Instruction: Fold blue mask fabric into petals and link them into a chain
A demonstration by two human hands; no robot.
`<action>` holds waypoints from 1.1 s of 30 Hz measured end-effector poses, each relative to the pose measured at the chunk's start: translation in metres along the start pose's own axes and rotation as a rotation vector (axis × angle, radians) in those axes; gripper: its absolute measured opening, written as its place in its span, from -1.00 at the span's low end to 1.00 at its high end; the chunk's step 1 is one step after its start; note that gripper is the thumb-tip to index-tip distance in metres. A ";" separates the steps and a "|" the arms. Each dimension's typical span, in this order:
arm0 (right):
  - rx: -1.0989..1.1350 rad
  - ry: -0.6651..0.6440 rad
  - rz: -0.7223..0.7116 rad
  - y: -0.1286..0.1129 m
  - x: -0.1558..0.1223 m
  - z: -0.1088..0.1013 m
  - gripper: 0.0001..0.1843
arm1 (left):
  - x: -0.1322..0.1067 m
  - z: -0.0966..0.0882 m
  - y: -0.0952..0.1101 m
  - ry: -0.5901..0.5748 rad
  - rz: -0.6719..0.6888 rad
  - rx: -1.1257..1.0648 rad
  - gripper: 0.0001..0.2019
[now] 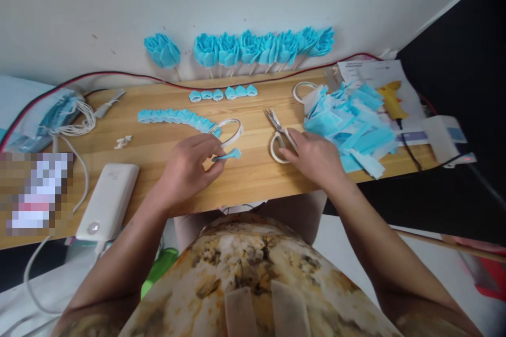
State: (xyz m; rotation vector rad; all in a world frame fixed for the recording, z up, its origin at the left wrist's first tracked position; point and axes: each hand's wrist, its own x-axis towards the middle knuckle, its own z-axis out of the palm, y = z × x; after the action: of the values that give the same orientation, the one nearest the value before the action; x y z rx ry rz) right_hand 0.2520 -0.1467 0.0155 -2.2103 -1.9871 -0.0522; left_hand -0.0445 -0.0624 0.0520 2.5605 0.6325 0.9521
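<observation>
Blue piece (230,154): was pinched between thumb and fingertips of the left hand (193,160), end jutting rightward; with the right hand (316,158), touched white-handled scissors (279,128) at the loops, blades pointing away; could not tell whether gripped or merely rested upon; just beyond the left fingertips, showed a white ring (232,141); farther past them, a curved row of folded pieces (174,116) and a shorter row (223,93); just beside the right fingers, outward, a pile of blue strips (351,126); farthest from both, blue flowers (249,47) against the wall; seemed busy shaping or trimming one piece; probably called next for a steady left pinch, and for firmly taking the scissors or getting clear of them.
</observation>
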 end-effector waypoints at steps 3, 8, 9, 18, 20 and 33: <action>-0.070 0.042 -0.034 -0.007 0.003 0.018 -0.56 | -0.001 0.005 -0.001 0.013 0.007 0.035 -0.87; 0.517 0.044 0.095 0.003 0.014 0.020 -0.53 | -0.004 0.007 -0.003 -0.003 -0.027 0.032 -0.87; 0.677 0.044 0.100 0.006 0.014 0.017 -0.48 | -0.005 0.006 -0.003 0.002 -0.041 0.013 -0.86; 0.872 -0.049 -0.134 -0.025 -0.023 -0.007 -0.17 | -0.005 0.010 -0.009 0.084 -0.111 -0.131 -0.86; 0.813 -0.015 -0.198 -0.033 -0.026 -0.007 -0.18 | -0.003 0.011 -0.009 0.094 -0.112 -0.165 -0.86; 0.682 0.100 -0.169 -0.045 -0.019 0.004 -0.40 | -0.001 0.020 0.007 -0.006 -0.095 -0.237 -0.85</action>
State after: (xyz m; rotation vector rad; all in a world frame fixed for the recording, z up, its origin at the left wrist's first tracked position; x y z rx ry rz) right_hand 0.2051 -0.1609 0.0137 -1.5756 -1.7747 0.4204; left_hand -0.0296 -0.0725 0.0401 2.3043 0.5954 0.9273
